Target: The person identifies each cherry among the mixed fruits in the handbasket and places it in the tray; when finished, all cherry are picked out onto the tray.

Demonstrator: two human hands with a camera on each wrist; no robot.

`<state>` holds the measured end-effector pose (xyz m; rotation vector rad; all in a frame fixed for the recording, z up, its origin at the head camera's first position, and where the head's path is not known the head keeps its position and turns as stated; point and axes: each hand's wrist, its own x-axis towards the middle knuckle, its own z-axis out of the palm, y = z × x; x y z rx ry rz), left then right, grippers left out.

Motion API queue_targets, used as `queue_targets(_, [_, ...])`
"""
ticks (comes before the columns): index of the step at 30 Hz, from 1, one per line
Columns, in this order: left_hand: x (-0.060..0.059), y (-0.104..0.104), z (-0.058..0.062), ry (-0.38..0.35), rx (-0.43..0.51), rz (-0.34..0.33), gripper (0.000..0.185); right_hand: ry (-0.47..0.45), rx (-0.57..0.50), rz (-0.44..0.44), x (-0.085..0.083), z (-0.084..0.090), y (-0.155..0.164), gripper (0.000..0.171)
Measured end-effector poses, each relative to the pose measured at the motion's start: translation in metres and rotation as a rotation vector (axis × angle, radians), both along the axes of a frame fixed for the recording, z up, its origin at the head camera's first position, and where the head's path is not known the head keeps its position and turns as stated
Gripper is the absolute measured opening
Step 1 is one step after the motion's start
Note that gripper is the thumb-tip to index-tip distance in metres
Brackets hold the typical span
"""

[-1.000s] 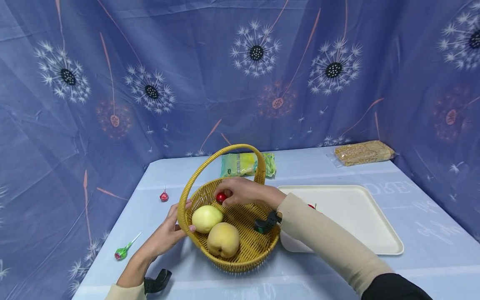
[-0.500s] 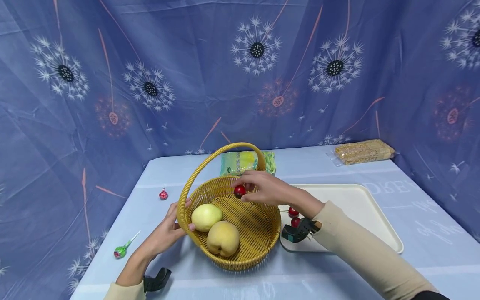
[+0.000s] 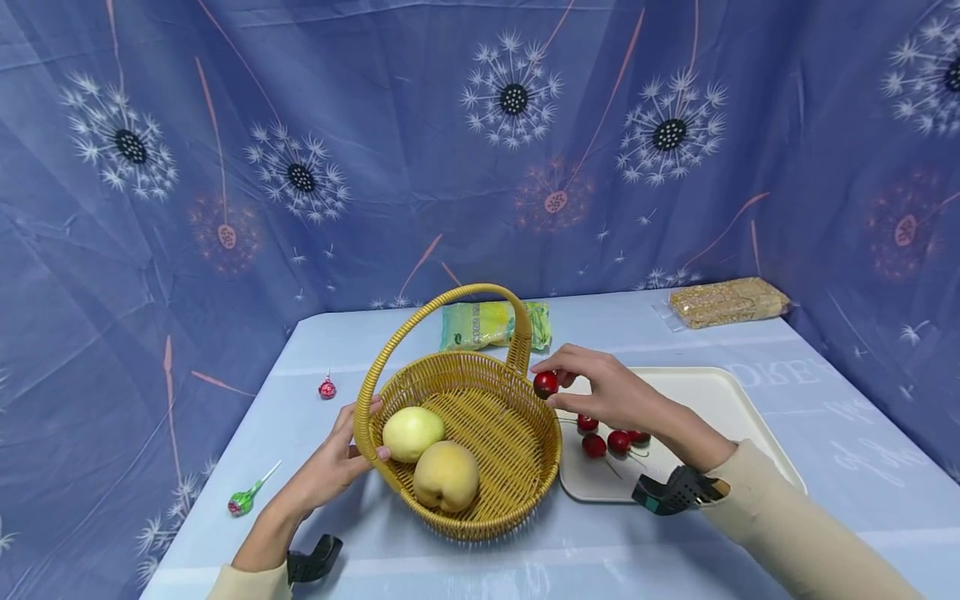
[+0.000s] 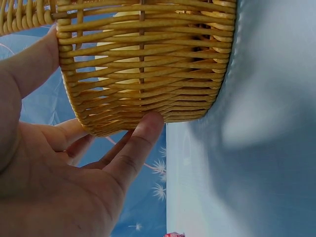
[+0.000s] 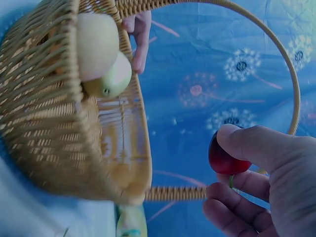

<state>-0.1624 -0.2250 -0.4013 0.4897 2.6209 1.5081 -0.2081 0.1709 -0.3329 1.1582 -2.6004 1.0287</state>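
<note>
One cherry (image 3: 545, 384) sat pinched between the thumb and fingertips of the right hand (image 3: 615, 396), the fingers curled round it and the stem tucked down toward the palm; the fruit hung just outside the basket's (image 3: 525, 467) near rim, above the left edge of the white tray (image 3: 735, 433); beneath the hand's heel three more cherries (image 3: 607, 440) lay loose on the tray, close together. Across the basket from that hand, the left hand (image 3: 330, 467) gripped the wicker wall, thumb hooked over the rim and fingers spread straight under the outside weave, as the left wrist view showed; just inside the rim by its thumb lay a pale green pear (image 3: 413, 434), touching a yellower pear (image 3: 446, 477). Farther out from the left hand a lollipop (image 3: 246, 500) and a small red sweet (image 3: 327, 388) lay on the blue cloth; beyond the basket's handle (image 3: 442, 317) sat a green-yellow packet (image 3: 491, 327), and well beyond the right hand a bag of brown snack bars (image 3: 727, 303). As a judgement: the pinch looked light and the cherry smooth, so a slackened thumb could let it drop short, strike the tray's rim and roll onto the cloth; set down hard, it might knock the loose cherries rolling; the sleeve could also catch the handle and tilt the basket, shifting the pears.
</note>
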Motion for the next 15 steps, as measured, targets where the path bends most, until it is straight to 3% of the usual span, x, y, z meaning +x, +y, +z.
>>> queue_targets(6, [-0.001, -0.001, -0.001, 0.000, 0.012, -0.002, 0.073, 0.016, -0.006, -0.079, 0.004, -0.012, 0.025, 0.036])
queue_targets(15, [0.000, -0.001, 0.000, 0.006, -0.004, 0.002, 0.073, 0.022, -0.011, -0.185, 0.006, -0.044, 0.056, 0.037])
